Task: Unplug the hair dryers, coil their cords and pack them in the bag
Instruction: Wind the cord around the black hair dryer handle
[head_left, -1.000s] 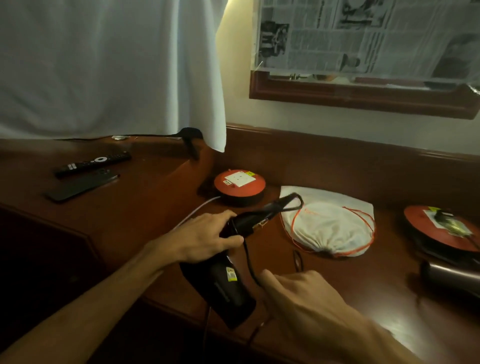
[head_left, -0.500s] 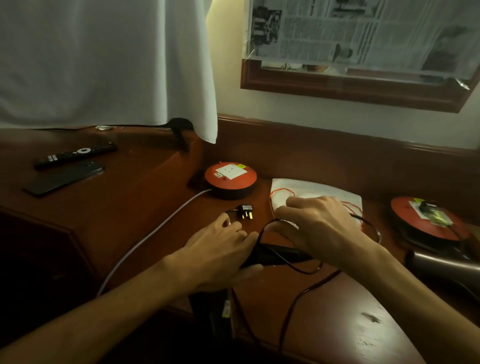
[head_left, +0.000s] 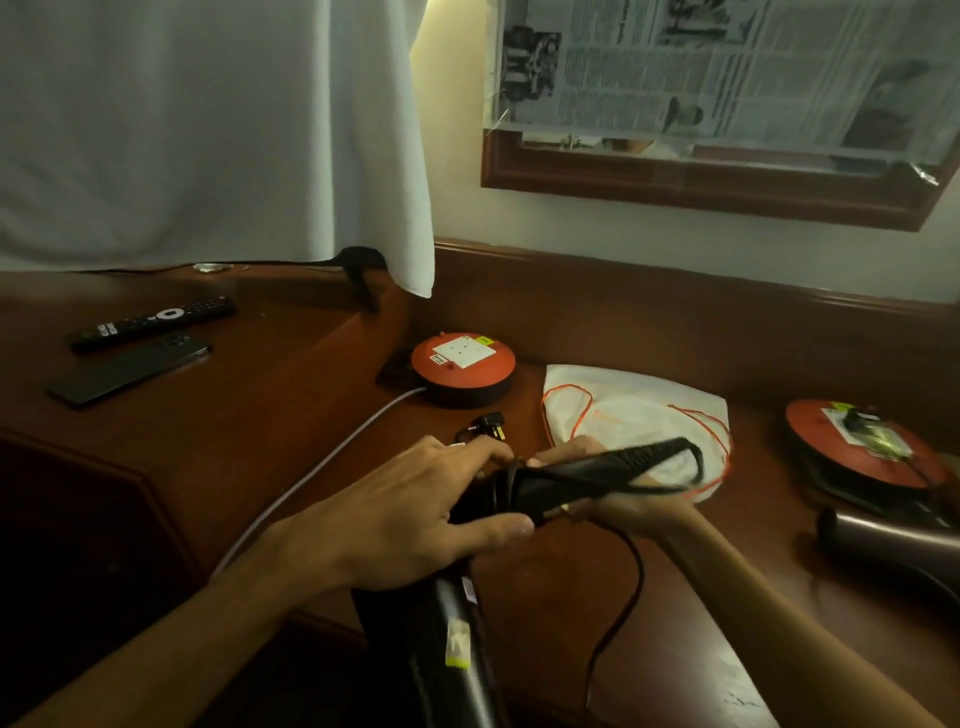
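Now | left hand (head_left: 415, 512) gripping black hair dryer (head_left: 571, 480) | right hand (head_left: 631, 512) holding its handle underneath | bag (head_left: 639, 410) lying at 1 o'clock

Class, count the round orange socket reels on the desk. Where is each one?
2. One socket reel sits at the middle of the desk, left of the white bag. The other reel lies at the right edge, with a plug in its socket. More could lie outside the view.

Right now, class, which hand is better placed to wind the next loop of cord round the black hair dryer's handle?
Right hand: it lies under the folded black handle beside the slack black cord; the left hand steadies the dryer.
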